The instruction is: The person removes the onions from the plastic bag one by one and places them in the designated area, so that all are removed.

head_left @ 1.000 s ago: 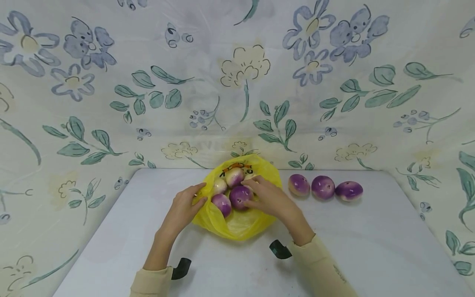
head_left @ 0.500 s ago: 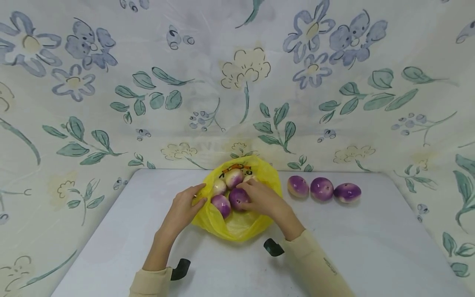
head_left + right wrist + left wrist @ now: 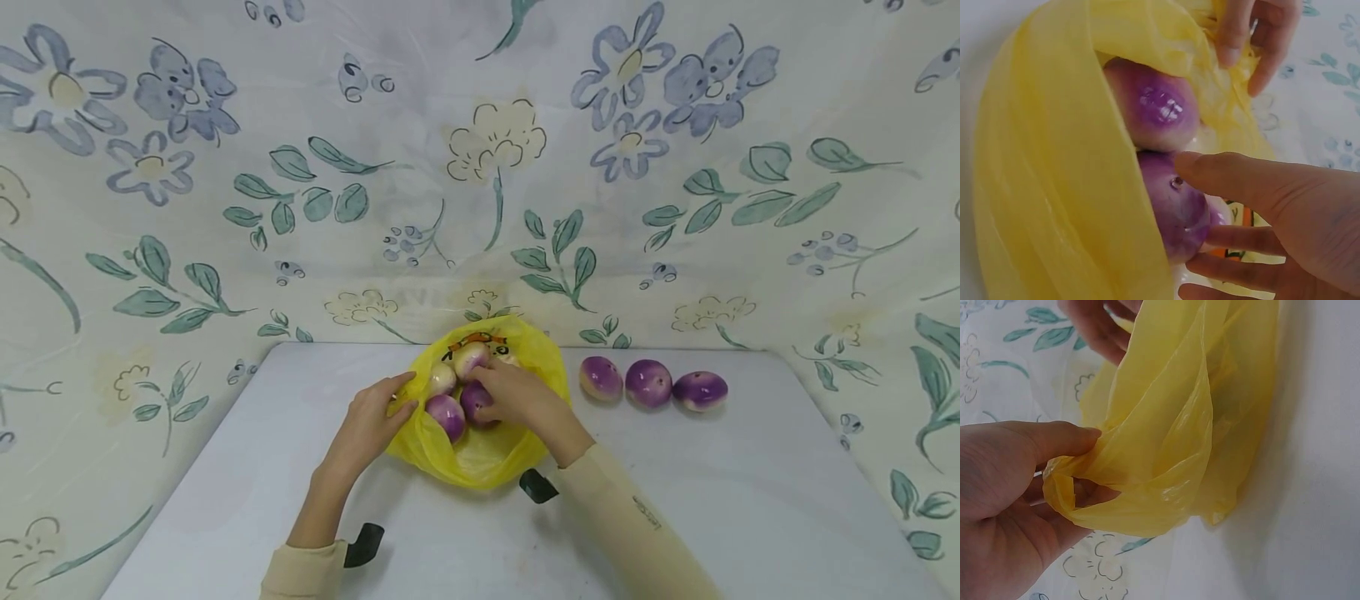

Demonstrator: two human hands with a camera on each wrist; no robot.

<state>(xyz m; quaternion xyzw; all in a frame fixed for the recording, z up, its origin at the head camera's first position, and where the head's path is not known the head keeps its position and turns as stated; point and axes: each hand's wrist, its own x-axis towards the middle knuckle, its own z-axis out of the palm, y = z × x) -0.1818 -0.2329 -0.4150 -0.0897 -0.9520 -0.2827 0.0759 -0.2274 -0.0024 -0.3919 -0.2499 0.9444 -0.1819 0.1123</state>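
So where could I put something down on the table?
The white table is bare between the row of three purple vegetables, the right sleeve and the right edge, and between the left edge and the left sleeve. The yellow bag is crowded with more vegetables, left hand and right hand.

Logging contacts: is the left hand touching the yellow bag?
Touching. In the left wrist view, the left hand has its thumb on the yellow bag.
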